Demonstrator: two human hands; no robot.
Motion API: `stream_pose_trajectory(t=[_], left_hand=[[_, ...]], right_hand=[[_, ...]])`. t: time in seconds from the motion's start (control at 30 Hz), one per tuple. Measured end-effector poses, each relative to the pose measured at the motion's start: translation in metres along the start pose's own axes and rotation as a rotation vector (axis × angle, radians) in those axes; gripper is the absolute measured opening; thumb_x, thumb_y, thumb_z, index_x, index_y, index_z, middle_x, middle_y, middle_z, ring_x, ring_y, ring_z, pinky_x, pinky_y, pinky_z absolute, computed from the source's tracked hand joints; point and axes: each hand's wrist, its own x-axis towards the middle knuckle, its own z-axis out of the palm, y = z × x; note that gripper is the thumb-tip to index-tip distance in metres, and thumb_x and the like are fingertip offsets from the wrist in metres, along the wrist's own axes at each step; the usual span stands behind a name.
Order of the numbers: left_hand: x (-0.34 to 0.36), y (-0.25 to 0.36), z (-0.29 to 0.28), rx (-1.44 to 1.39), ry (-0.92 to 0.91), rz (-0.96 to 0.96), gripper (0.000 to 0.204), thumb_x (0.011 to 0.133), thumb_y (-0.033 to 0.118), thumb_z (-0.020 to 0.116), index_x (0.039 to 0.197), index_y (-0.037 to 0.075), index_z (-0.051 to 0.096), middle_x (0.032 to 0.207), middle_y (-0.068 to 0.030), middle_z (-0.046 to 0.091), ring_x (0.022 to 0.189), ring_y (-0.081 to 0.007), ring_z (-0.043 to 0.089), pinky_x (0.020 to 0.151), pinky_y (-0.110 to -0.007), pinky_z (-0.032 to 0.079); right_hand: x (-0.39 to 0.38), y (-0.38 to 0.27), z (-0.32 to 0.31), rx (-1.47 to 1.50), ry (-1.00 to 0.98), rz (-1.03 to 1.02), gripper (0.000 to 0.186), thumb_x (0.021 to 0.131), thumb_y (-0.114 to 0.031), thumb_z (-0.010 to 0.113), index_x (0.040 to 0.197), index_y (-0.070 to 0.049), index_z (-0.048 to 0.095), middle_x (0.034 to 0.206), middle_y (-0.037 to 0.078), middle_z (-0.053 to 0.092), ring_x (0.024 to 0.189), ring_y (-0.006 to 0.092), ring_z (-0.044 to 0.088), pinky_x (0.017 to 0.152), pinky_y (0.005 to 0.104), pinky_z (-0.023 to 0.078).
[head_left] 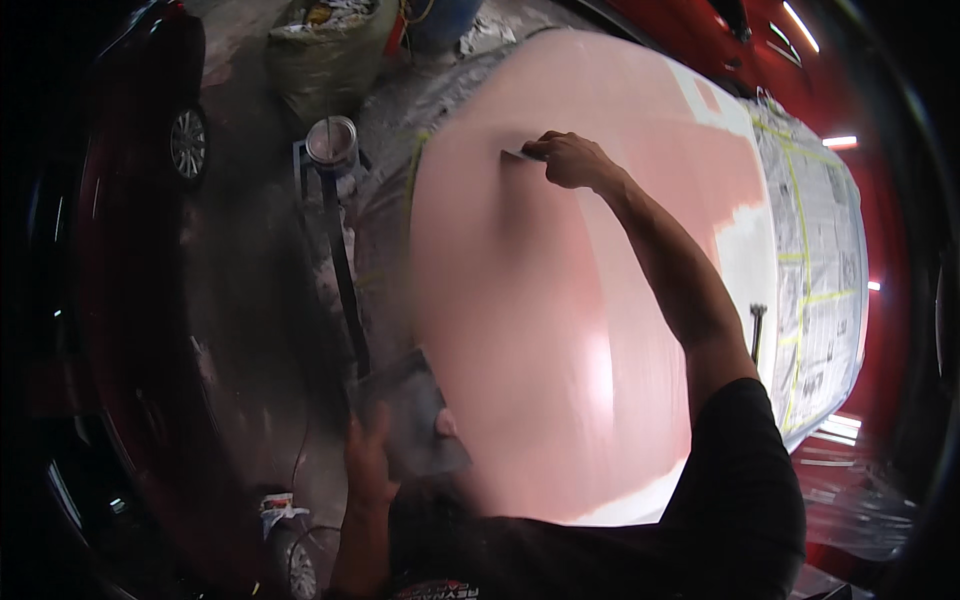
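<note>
My right hand (570, 160) reaches far across a broad, curved car body panel (530, 330) coated in pink filler. Its fingers are closed on a thin, dark putty spreader (513, 158), whose blade is at the panel's upper left part; a shadow falls below it. Close to my body at the lower left, my left hand (368, 455) grips a flat grey mixing board (405, 400). A small lump of pink putty (445, 422) sits at the board's right side. Blur makes the left fingers partly unclear.
An open can (332, 142) stands on a stand left of the panel. Beyond it is a stuffed sack (325, 60). Masking sheets with yellow-green tape (808, 298) cover the right side. A dark red car (140, 250) stands at left, and a slim dark tool (757, 335) is near my right arm.
</note>
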Motion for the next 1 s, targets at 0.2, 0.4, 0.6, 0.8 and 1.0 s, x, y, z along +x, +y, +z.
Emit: stream_pose_trajectory(t=[0.2,0.4,0.6,0.8,1.0], left_hand=[[-0.044,-0.002,0.003,0.0,-0.229,0.062,0.04,0.1,0.018,0.057,0.136,0.004,0.048,0.123,-0.0101,0.061,0.109,-0.0216,0.063,0.093,-0.035,0.052],[-0.101,-0.025,0.001,0.061,-0.334,0.03,0.036,0.101,0.019,0.055,0.133,0.003,0.051,0.121,-0.0112,0.062,0.109,-0.0216,0.064,0.093,-0.035,0.052],[-0.15,-0.053,-0.014,0.073,-0.483,0.063,0.035,0.1,0.016,0.057,0.132,0.003,0.052,0.121,-0.012,0.062,0.109,-0.0218,0.063,0.094,-0.037,0.051],[-0.191,-0.078,-0.011,0.145,-0.505,0.009,0.031,0.102,0.019,0.056,0.129,0.004,0.055,0.117,-0.01,0.063,0.105,-0.0198,0.063,0.089,-0.035,0.053],[-0.188,-0.08,-0.014,0.211,-0.591,-0.022,0.034,0.101,0.017,0.057,0.132,0.003,0.053,0.122,-0.0111,0.061,0.111,-0.0217,0.062,0.095,-0.036,0.05]], right_hand=[[-0.152,-0.067,-0.003,0.0,-0.124,-0.03,0.057,0.076,0.0,0.05,0.127,-0.023,0.06,0.13,0.004,0.062,0.114,0.0289,0.062,0.079,0.0463,0.056],[-0.359,-0.108,0.07,0.013,-0.101,0.025,0.055,0.076,-0.007,0.061,0.129,-0.021,0.059,0.131,0.005,0.061,0.12,0.0287,0.057,0.088,0.0501,0.048],[-0.53,-0.156,0.149,0.026,0.038,-0.003,0.059,0.076,-0.017,0.069,0.134,-0.019,0.056,0.137,0.004,0.054,0.129,0.0245,0.047,0.097,0.0496,0.04],[-0.651,-0.184,0.216,0.016,0.142,0.027,0.061,0.084,-0.022,0.061,0.144,-0.022,0.049,0.143,-0.001,0.049,0.134,0.0236,0.041,0.107,0.0505,0.034],[-0.674,-0.193,0.206,0.119,0.043,0.143,0.058,0.082,-0.017,0.062,0.139,-0.021,0.055,0.137,0.001,0.054,0.132,0.0253,0.044,0.107,0.0505,0.035]])
